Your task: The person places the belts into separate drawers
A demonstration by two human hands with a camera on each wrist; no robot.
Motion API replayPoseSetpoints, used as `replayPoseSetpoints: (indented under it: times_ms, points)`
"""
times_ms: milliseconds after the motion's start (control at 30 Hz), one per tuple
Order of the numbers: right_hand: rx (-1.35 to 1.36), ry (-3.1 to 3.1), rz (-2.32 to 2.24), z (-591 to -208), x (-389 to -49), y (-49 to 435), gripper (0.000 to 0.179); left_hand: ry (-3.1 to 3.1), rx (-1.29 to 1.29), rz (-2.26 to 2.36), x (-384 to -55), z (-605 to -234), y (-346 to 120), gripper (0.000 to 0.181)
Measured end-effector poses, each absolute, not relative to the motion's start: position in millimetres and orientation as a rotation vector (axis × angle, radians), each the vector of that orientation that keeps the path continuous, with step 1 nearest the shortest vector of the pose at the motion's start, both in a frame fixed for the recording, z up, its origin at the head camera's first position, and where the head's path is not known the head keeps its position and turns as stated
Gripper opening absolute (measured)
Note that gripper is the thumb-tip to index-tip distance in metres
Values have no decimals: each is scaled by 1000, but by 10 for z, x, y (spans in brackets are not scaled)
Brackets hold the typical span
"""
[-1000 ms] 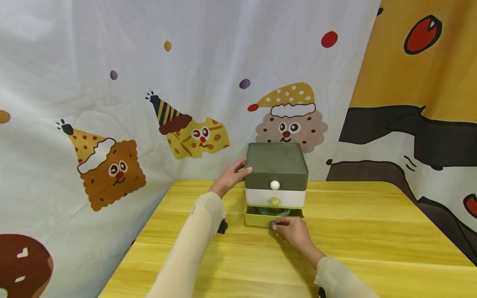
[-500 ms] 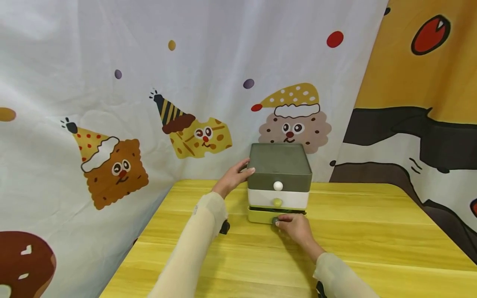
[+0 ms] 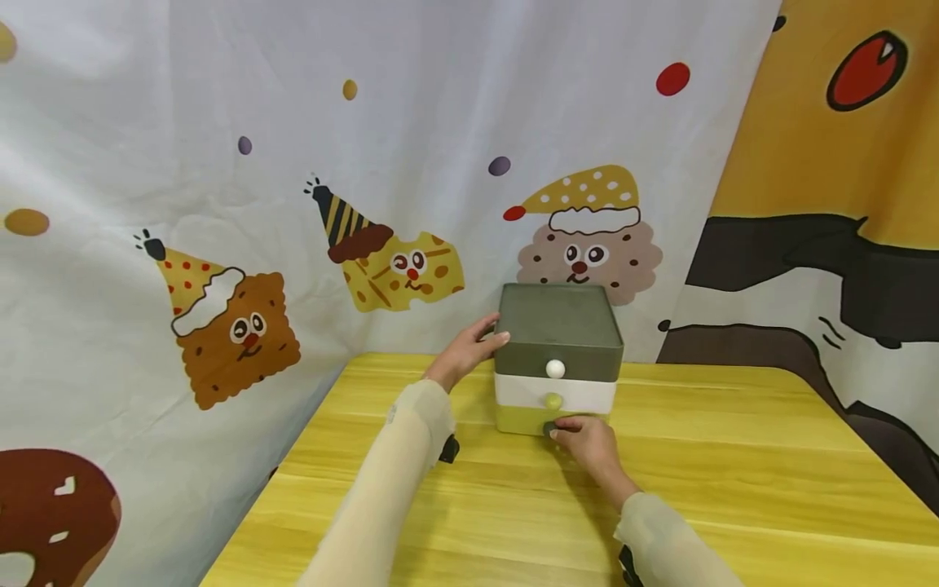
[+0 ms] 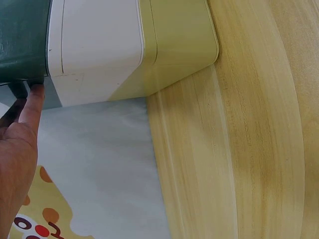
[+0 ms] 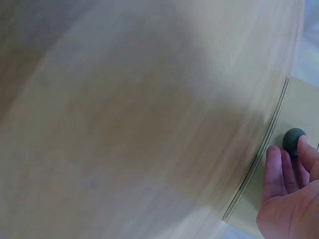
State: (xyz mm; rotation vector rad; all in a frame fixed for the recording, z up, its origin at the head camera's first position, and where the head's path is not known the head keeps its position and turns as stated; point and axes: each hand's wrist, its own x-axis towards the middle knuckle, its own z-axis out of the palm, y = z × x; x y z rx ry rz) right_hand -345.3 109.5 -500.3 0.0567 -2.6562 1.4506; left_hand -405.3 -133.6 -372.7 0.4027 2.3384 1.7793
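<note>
A small three-tier drawer box (image 3: 561,316) stands near the back of the table, dark green on top, white in the middle, yellow-green at the bottom. My left hand (image 3: 464,354) rests its extended fingers against the box's left side; in the left wrist view those fingers (image 4: 35,107) touch the dark green tier. Low at the front, my right hand (image 3: 592,448) pinches the dark round knob (image 5: 293,137) of the bottom drawer (image 3: 517,420). That drawer sits flush under the white drawer (image 3: 521,391), so its inside is hidden.
The upper drawers carry a white knob (image 3: 555,369) and a yellow-green knob (image 3: 553,401). Beneath everything is a yellow wood-grain table (image 3: 734,456). A cartoon-printed curtain (image 3: 411,122) hangs directly behind the table and box.
The bottom drawer, partly out with coiled green cord visible inside, has slid back in under my right hand's push. My left hand has stayed against the box's side.
</note>
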Motion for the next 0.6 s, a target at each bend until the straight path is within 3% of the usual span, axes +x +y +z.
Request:
replayPoseSetpoints:
  times_ms: [367, 600]
  points:
    - [150, -2662, 1440, -5040, -3407, 1281, 19, 2343, 432, 1774, -4073, -3753, -1323, 72]
    - [240, -2744, 1233, -4924, -3467, 1746, 29, 2385, 355, 1749, -4024, -3842, -1582, 79]
